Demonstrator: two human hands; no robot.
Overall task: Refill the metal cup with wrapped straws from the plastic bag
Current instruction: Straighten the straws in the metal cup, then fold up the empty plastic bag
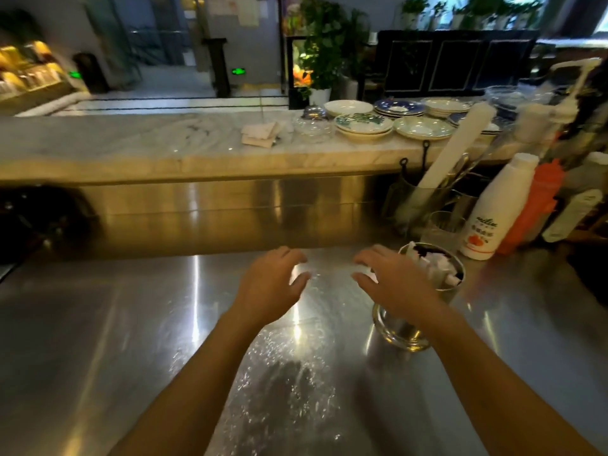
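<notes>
Head: metal cup (424, 291) seemingly behind right hand (394, 281)

Dim, blurry; glare on counter (197, 291)

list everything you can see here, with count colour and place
metal cup: one, silver, steel counter on the right, partly behind the right wrist
wrapped straws: several, white and dark, standing in the cup
steel counter: one, silver, foreground
marble ledge: one, pale, behind the counter
plates: several stacks, white, green and blue, on the ledge
napkins: a few, beige, on the ledge
white bottle: one, right of the cup
orange bottle: one, beside the white bottle
plastic bag: not clearly visible
left hand: open, empty, over the counter
right hand: open, empty, beside the cup
</notes>
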